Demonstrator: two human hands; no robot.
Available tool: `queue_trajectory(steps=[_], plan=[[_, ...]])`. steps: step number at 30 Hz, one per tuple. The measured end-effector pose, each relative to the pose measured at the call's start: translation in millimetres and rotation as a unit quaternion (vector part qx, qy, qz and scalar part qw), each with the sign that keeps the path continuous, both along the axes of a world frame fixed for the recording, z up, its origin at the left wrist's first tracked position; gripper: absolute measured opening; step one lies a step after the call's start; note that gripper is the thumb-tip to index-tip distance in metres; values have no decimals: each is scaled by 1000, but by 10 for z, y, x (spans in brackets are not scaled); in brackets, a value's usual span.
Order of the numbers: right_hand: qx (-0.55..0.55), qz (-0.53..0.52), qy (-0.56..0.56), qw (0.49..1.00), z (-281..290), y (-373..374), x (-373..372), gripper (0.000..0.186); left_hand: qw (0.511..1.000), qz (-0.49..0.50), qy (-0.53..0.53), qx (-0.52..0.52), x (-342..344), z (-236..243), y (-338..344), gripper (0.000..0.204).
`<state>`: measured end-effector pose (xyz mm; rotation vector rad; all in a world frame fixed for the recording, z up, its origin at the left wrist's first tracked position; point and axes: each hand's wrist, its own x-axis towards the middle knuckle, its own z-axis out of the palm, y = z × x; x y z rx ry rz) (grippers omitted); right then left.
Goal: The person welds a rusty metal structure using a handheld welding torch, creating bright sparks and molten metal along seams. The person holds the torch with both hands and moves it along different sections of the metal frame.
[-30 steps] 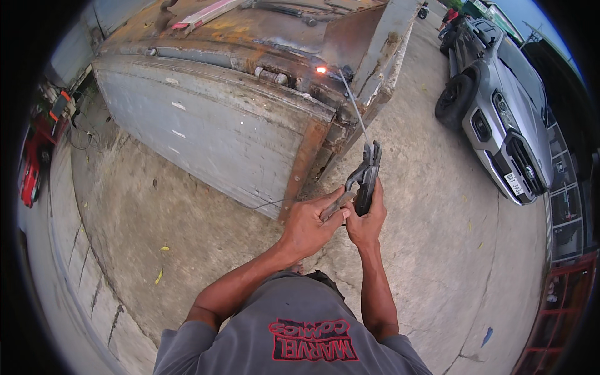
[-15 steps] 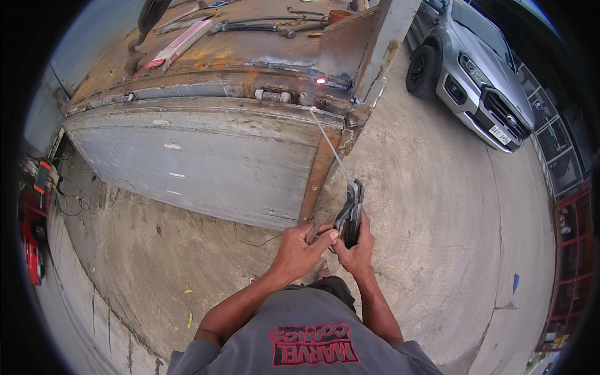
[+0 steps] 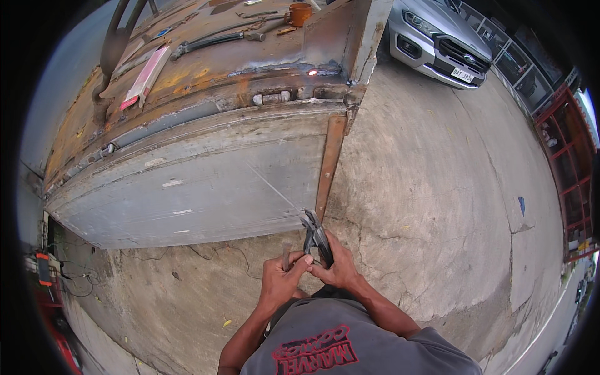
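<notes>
My right hand (image 3: 337, 262) is closed on a black electrode holder (image 3: 317, 235), which grips a thin welding rod (image 3: 275, 186) slanting up-left in front of the grey steel panel (image 3: 175, 194). My left hand (image 3: 279, 278) is closed on a brownish flat metal piece (image 3: 285, 255), its thumb against the holder’s lower end. A small red-hot spot (image 3: 312, 72) glows on a fresh seam along the rusty steel top (image 3: 181, 75), near the upright right-hand edge.
On the rusty top lie a long pink-and-white box (image 3: 145, 78), a hammer (image 3: 212, 44) and an orange cup (image 3: 300, 14). A silver pickup (image 3: 437, 44) stands behind at right, beside red framing (image 3: 562, 169). Dark cables (image 3: 206, 256) lie on the concrete below the panel.
Both hands have drawn back and down toward my body with the holder and rod. The rod’s tip has left the glowing seam and now lies lower-left, in front of the panel. The view has shifted.
</notes>
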<state>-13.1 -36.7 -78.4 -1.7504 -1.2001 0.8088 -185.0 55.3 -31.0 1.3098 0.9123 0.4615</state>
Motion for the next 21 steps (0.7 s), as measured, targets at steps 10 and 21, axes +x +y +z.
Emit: queue_trajectory(steps=[10,21], plan=[[97,12,-50,994,-51,236,221,101,999,-40,-30,-3,168,85,277,22],[79,19,-15,997,56,590,891,107,992,-118,11,31,820,309,823,21]])
